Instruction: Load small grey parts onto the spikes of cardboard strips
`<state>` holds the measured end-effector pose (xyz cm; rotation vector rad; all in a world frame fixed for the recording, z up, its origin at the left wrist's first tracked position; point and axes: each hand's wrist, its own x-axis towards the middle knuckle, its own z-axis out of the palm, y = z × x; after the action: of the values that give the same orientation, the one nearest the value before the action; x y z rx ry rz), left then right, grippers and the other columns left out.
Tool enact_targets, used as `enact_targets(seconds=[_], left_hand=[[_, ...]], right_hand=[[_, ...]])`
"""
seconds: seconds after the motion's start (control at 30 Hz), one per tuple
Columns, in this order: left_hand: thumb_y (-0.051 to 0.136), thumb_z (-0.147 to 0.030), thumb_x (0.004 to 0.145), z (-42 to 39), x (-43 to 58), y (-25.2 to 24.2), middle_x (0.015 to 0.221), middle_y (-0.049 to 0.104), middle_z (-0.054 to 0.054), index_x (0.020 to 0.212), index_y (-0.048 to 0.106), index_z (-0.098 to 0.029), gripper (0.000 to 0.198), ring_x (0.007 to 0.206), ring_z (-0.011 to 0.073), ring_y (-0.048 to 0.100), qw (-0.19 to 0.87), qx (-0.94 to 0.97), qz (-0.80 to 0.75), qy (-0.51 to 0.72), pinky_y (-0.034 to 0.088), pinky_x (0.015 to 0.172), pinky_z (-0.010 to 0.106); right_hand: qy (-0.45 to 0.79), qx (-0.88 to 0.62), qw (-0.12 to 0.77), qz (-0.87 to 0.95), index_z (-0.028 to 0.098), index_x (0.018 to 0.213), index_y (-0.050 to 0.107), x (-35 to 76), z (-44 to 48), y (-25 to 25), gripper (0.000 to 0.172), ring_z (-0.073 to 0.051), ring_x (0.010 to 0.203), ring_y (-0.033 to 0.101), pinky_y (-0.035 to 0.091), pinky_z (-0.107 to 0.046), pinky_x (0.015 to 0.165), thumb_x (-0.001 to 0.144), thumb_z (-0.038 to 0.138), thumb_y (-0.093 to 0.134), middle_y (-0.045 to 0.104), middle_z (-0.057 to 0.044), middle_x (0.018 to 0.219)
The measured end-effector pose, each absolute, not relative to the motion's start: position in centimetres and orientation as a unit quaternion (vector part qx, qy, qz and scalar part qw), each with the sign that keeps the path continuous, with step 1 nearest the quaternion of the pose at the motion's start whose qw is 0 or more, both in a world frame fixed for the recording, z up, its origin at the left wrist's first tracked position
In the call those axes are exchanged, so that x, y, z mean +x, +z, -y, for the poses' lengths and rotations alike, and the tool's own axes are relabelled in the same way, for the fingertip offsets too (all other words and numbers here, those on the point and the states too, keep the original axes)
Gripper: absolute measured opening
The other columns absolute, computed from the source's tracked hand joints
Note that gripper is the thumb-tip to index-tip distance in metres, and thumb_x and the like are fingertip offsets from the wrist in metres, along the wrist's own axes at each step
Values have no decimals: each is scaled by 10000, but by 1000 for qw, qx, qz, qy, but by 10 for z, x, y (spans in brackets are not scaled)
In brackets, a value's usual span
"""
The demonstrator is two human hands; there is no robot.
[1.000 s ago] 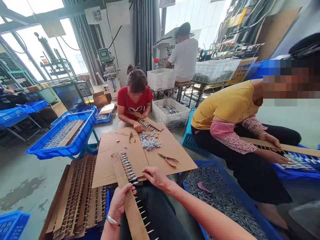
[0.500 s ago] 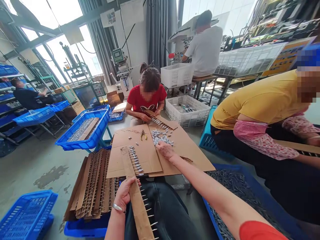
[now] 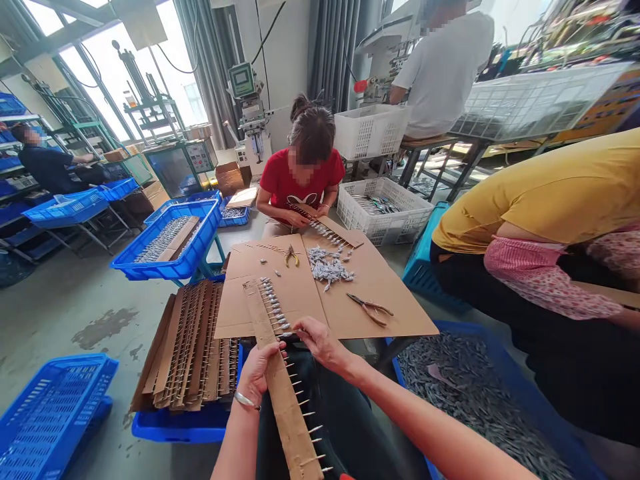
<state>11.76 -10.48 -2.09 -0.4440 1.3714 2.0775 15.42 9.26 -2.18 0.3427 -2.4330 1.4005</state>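
Note:
A long cardboard strip with a row of metal pins along its right edge lies across my lap. My left hand is closed around its middle. Small grey parts sit on the pins at its far end. My right hand is back at the strip, fingers pinched by the topmost bare pin; what they hold is too small to make out. A pile of loose grey parts lies on the cardboard tabletop.
Pliers lie right of my hand, another pair farther off. A stack of pinned strips stands at left, a blue bin of grey parts at right. A person in red works opposite; a person in yellow sits right.
My right hand reached out to the pile of grey parts half a second ago and has come back to the strip. The camera has tilted lower and closer.

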Motion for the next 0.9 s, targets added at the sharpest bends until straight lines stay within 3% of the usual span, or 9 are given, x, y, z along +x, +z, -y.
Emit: enact_targets(seconds=[0.23, 0.47, 0.9], left_hand=[[857, -142, 591, 99, 121, -23, 699, 743, 45, 863, 718, -107, 308, 553, 160, 646, 286, -176, -520, 785, 530, 549, 281], [879, -150, 568, 98, 122, -23, 658, 721, 23, 862, 718, -112, 337, 533, 146, 632, 286, -176, -518, 787, 522, 540, 265], [887, -169, 563, 100, 121, -26, 687, 738, 36, 878, 723, -109, 360, 542, 154, 645, 289, -173, -517, 787, 522, 541, 270]], right_hand=[[439, 122, 141, 879, 201, 942, 639, 160, -73, -38, 178, -181, 830, 637, 506, -289, 764, 1006, 214, 474, 655, -52, 905], [397, 104, 142, 901, 213, 948, 644, 161, -66, -39, 161, -173, 805, 640, 488, -263, 714, 998, 197, 492, 660, -45, 920], [397, 104, 149, 900, 205, 931, 645, 160, -68, -40, 175, -166, 791, 631, 486, -258, 720, 991, 177, 483, 647, -38, 899]])
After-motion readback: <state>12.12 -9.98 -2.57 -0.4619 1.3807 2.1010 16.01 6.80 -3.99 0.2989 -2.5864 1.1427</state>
